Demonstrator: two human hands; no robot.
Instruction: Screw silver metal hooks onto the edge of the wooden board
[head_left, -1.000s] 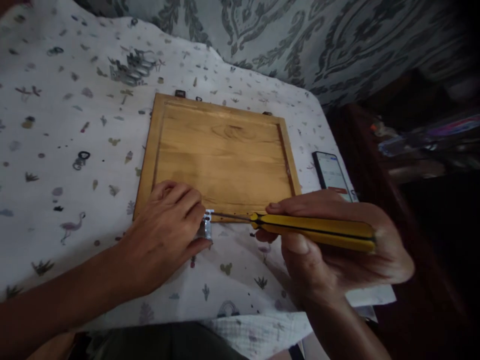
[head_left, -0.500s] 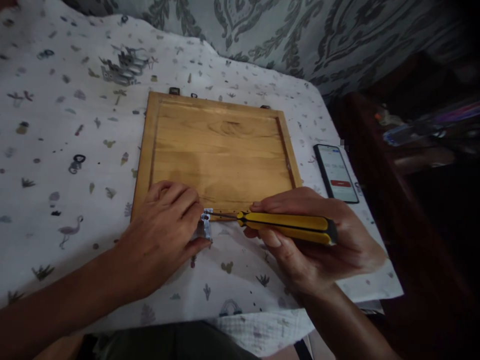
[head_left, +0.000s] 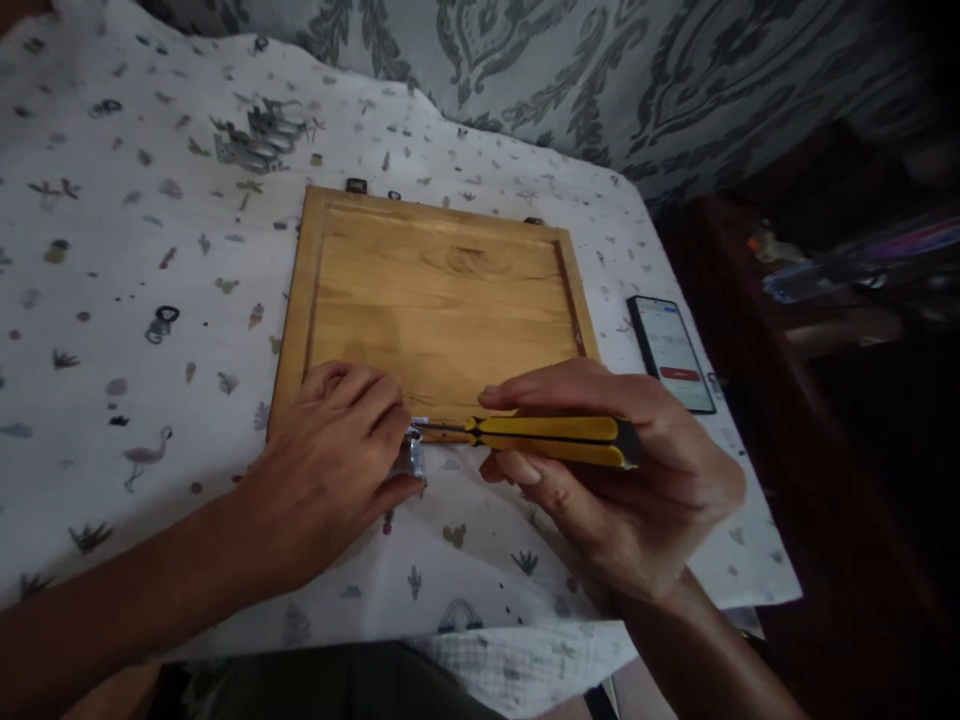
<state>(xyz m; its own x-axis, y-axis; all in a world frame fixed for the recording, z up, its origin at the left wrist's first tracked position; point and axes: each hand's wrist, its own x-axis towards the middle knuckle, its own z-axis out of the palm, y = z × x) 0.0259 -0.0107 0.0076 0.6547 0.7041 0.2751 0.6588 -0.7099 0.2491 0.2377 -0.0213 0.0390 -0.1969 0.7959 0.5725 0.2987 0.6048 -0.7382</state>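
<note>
Screwdriver [head_left: 555,430]: probably light and stiff, its yellow-and-black handle likely easy to turn; best held around the handle, with the thin shaft left free.
Right hand [head_left: 600,490]: loosely closed on the screwdriver, thumb below the handle and fingers on the other side (the index fingertip seems to stand off it).
Shaft: points out past the fingertips toward the left hand, its tip at the metal hinge.
Metal hinge [head_left: 417,455]: at the near edge of the wooden board [head_left: 442,290], partly hidden; likely small, hard and a little slippery, so best pinched by its sides.
Left hand [head_left: 330,450]: fingers and thumb look clamped on the hinge, which shows just beyond them; exact contact is hidden.
Board: flat on the patterned cloth [head_left: 210,400], likely stiff and fairly light; its raised frame gives the surest hold.
Phone [head_left: 673,355]: 1, beside the board, beyond the right hand.
</note>
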